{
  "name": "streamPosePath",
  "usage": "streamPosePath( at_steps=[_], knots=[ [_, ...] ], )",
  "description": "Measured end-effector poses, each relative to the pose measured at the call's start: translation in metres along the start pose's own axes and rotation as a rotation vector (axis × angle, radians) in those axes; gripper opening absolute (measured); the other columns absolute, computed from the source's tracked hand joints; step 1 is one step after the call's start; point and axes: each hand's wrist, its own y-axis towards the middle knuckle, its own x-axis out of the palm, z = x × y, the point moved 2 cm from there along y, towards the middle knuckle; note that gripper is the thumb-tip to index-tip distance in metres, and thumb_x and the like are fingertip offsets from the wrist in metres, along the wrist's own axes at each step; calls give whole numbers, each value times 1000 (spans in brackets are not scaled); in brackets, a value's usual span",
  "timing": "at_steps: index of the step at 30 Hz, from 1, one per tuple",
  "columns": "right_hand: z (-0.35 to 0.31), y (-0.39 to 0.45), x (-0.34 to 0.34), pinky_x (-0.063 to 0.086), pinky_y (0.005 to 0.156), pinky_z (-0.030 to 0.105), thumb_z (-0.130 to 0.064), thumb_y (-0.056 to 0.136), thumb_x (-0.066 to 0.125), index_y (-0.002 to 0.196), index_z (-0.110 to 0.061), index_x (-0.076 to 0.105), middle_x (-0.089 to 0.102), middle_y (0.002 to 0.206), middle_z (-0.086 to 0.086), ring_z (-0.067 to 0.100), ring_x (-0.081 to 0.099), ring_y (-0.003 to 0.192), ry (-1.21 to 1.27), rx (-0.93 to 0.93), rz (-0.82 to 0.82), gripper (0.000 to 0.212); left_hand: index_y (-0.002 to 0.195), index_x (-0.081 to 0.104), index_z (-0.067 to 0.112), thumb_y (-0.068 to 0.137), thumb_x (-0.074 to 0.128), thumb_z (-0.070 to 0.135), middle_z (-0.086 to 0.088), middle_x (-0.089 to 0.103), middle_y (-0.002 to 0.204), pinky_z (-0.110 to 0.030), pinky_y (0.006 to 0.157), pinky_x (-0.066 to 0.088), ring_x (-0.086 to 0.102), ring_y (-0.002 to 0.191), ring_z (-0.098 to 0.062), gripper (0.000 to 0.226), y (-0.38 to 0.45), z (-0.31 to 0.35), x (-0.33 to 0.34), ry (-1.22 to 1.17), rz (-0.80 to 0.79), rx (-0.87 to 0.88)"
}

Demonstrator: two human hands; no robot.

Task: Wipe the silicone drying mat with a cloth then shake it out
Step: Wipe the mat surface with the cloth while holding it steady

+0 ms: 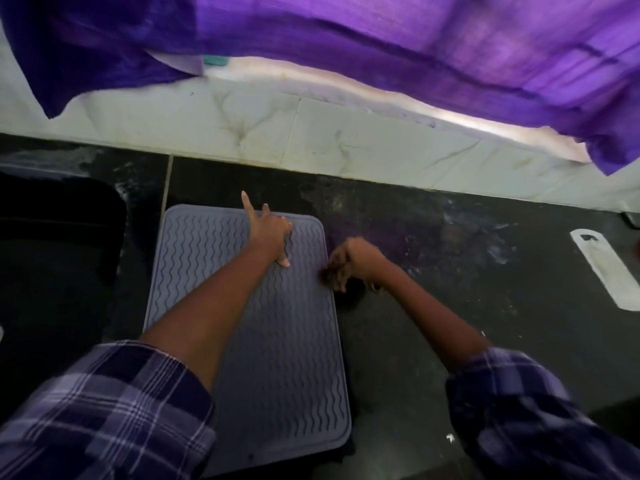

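Grey silicone drying mat (249, 327) lies flat on the dark countertop (433, 244), long axis running 12 to 6 o'clock. Its far edge sits near the pale tiled wall (311, 133) with a strip of bare counter between.

Left hand (272, 232) rests on the mat near its far edge, fingers spread and straight, index pointing toward 11 o'clock; released, grasping nothing.

Right hand (349, 263) is at the mat's 3 o'clock edge, fingers curled downward over the rim and a dark patch just beside it. Blurred; cannot tell whether it grips anything.

At 9 o'clock, a black sunken area (59, 271), close to the mat's left edge. At 3 o'clock, open counter runs to a white flat piece (606, 268), well apart.

Purple cloth (381, 46) hangs across 12 o'clock, above the wall.
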Motion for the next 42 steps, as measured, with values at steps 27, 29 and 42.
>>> streamPosePath(
  at_steps=[27,29,42],
  knots=[
    [-47,-2,34,46,92,39,-12,95,44,112,-2,62,63,118,17,32,57,112,-331,63,290,27,139,48,33,66,70,63,-6,44,147,-73,97,-22,18,147,-29,82,-42,11,38,-20,83,170],
    [-50,-18,56,44,91,39,-14,94,44,110,-4,63,63,118,16,32,55,113,-320,14,278,27,142,44,35,69,68,64,-5,38,152,-72,94,-26,13,149,-28,82,-43,14,42,5,86,154],
    [-30,-76,41,56,87,33,-12,76,72,98,-7,75,74,95,3,8,68,81,231,-85,15,22,132,56,25,72,73,55,-8,53,137,-74,105,-7,28,142,-27,69,-93,14,31,-24,80,116]
  ],
)
